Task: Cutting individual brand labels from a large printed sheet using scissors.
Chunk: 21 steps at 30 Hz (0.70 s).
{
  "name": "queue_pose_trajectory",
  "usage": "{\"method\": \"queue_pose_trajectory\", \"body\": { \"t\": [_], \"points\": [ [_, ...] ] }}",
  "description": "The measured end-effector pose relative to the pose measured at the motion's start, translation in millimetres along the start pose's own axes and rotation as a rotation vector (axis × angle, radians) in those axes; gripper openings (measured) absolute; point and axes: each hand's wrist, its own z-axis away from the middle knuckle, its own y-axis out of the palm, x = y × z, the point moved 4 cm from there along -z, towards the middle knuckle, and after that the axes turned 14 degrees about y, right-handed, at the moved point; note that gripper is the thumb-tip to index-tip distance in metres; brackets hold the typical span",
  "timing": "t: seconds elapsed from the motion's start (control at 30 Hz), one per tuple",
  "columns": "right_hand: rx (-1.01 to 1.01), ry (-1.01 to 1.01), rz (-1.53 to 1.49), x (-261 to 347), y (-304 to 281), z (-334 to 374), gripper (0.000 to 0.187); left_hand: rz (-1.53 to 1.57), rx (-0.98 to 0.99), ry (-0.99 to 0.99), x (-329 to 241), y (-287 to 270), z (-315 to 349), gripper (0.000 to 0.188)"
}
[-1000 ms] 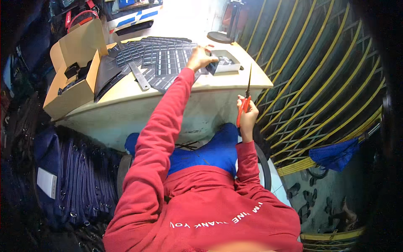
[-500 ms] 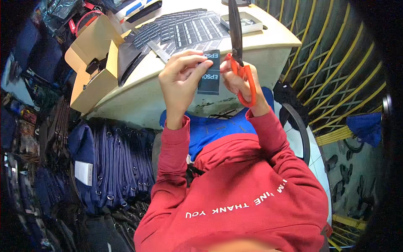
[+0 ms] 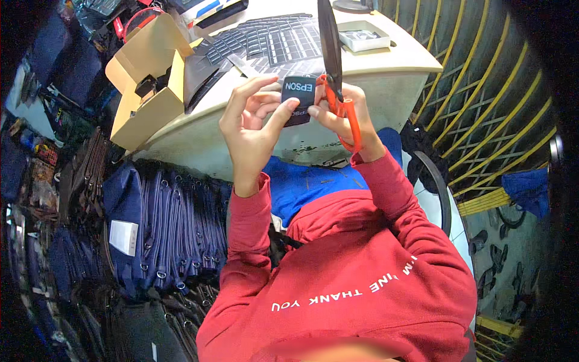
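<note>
Label (image 3: 298,87), between left fingers (image 3: 278,117) and right fingers (image 3: 330,119)

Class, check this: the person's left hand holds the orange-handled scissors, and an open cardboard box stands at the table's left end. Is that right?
No: the orange-handled scissors are in the right hand, not the left hand, as the head view shows. The open cardboard box stands as stated.

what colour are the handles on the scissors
The scissors' handles are bright orange-red, showing best in the head view.
</note>
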Motion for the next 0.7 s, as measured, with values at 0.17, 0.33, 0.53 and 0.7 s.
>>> {"method": "queue_pose_trajectory", "body": {
  "t": [0.17, 0.33, 0.53, 0.7],
  "points": [
    [0.023, -0.030, 0.065, 0.3, -0.1, -1.3, 0.012, 0.030, 0.049, -0.058, -5.4, -3.9, -5.0, 0.044],
    [0.077, -0.005, -0.025, 4.7, 6.4, -1.2, 0.016, 0.018, 0.146, -0.149, -6.2, -7.2, -4.8, 0.043],
    [0.134, -0.040, 0.023, -0.1, 7.0, 0.9, 0.020, 0.128, 0.131, -0.230, -5.1, -4.8, -2.4, 0.040],
    [0.061, -0.131, 0.101, 1.6, 5.9, 2.2, 0.018, 0.131, 0.143, -0.223, 1.1, -7.2, 1.6, 0.037]
  ]
}}
